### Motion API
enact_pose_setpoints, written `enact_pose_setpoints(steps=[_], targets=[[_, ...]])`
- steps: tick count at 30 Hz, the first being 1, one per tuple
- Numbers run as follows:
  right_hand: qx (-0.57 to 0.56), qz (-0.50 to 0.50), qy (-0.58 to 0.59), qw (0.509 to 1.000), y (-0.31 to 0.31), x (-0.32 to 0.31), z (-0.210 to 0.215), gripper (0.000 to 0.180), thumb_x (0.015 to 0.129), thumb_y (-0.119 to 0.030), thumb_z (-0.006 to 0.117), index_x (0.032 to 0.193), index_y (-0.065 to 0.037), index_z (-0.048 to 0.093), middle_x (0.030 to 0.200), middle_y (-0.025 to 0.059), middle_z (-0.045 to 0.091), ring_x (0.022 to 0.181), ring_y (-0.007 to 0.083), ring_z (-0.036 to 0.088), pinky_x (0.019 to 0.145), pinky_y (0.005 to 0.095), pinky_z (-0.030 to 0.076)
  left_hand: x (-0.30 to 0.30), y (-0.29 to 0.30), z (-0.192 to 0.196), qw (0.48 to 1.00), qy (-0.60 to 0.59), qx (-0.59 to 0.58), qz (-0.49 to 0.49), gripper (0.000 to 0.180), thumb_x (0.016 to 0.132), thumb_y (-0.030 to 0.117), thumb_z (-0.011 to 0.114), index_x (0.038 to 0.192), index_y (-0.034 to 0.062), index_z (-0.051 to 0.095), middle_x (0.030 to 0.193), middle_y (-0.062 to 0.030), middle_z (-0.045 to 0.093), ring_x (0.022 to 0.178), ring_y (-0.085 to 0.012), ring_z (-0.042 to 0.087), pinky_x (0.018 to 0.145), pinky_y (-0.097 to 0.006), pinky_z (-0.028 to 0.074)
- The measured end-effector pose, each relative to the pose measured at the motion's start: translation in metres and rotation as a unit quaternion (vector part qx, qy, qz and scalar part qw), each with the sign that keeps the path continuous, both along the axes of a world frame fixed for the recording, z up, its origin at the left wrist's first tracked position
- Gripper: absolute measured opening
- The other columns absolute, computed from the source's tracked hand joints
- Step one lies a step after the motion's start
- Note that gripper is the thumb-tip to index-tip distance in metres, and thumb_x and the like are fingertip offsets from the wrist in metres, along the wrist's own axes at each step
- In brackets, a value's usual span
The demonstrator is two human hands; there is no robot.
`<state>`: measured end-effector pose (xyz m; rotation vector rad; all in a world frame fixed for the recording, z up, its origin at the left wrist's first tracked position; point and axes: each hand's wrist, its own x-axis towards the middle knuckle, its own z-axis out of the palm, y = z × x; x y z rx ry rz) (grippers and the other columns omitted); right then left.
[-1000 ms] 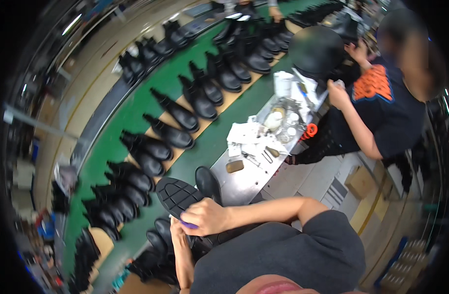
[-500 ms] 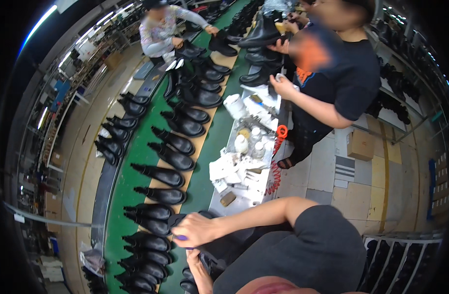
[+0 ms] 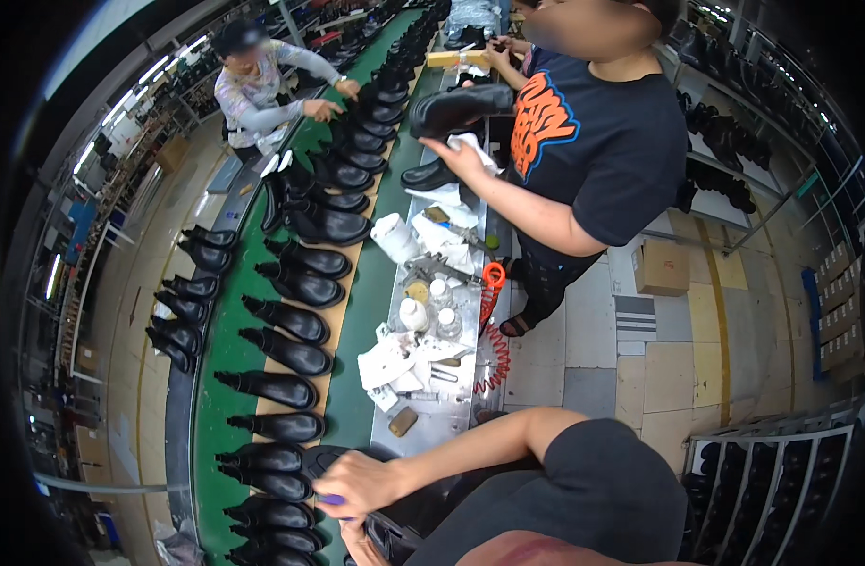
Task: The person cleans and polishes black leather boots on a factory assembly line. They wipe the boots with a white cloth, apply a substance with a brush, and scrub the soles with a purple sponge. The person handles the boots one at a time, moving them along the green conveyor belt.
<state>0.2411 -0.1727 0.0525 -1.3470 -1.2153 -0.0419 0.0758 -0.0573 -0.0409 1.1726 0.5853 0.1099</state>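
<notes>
From the head view, the right hand (image 3: 361,483) is spread flat on top of a black boot (image 3: 409,514), fingers apart, pinning it rather than gripping. The left hand (image 3: 355,540) sits just under it against the same boot; can't tell if it's closed. I'd keep that top palm pressing firm so the boot doesn't roll toward the belt (image 3: 220,368) beside it.

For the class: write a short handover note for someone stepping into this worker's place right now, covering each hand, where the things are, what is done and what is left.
Right hand: resting on a black boot at the bench edge, a purple thing under its fingers.
Left hand: barely in view below, grip unclear.
Conveyor belt: rows of black boots on it.
Steel bench: bottles, rags, small tools.
Done and left: cannot tell; the boot is in hand, not on the belt.
</notes>
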Motion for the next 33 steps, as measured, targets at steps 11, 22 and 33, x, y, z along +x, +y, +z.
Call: enact_pose_setpoints(steps=[11, 22, 33], targets=[[0.026, 0.015, 0.033, 0.999, -0.047, -0.008, -0.016, 0.04, 0.079, -0.035, 0.071, 0.063, -0.008, 0.047, 0.052, 0.0077, 0.048, 0.046, 0.0264, 0.054, 0.043, 0.0379, 0.04, 0.008, 0.001, 0.005, 1.0, 0.01, 0.015, 0.006, 0.069, 0.07, 0.015, 0.073, 0.131, -0.0026, 0.046, 0.12, -0.0124, 0.058, 0.109, -0.0216, 0.057, 0.093, -0.034, 0.045], [-0.039, 0.016, 0.043, 0.998, -0.035, 0.001, -0.005, 0.039, 0.078, -0.037, 0.068, 0.065, -0.005, 0.051, 0.051, 0.013, 0.054, 0.045, 0.0315, 0.056, 0.044, 0.0423, 0.044, 0.013, -0.003, 0.014, 1.0, 0.01, 0.015, -0.002, 0.069, 0.071, 0.016, 0.072, 0.131, -0.0026, 0.045, 0.122, -0.0124, 0.057, 0.111, -0.0215, 0.055, 0.095, -0.034, 0.043], [-0.075, -0.045, 0.043, 0.995, -0.004, 0.032, 0.016, 0.029, 0.083, -0.02, 0.064, 0.063, -0.002, 0.052, 0.055, 0.0151, 0.057, 0.045, 0.0305, 0.056, 0.043, 0.0403, 0.042, 0.014, -0.006, 0.014, 1.0, 0.004, 0.013, 0.004, 0.069, 0.072, 0.017, 0.072, 0.132, -0.0026, 0.044, 0.124, -0.0124, 0.056, 0.113, -0.0214, 0.054, 0.096, -0.034, 0.042]])
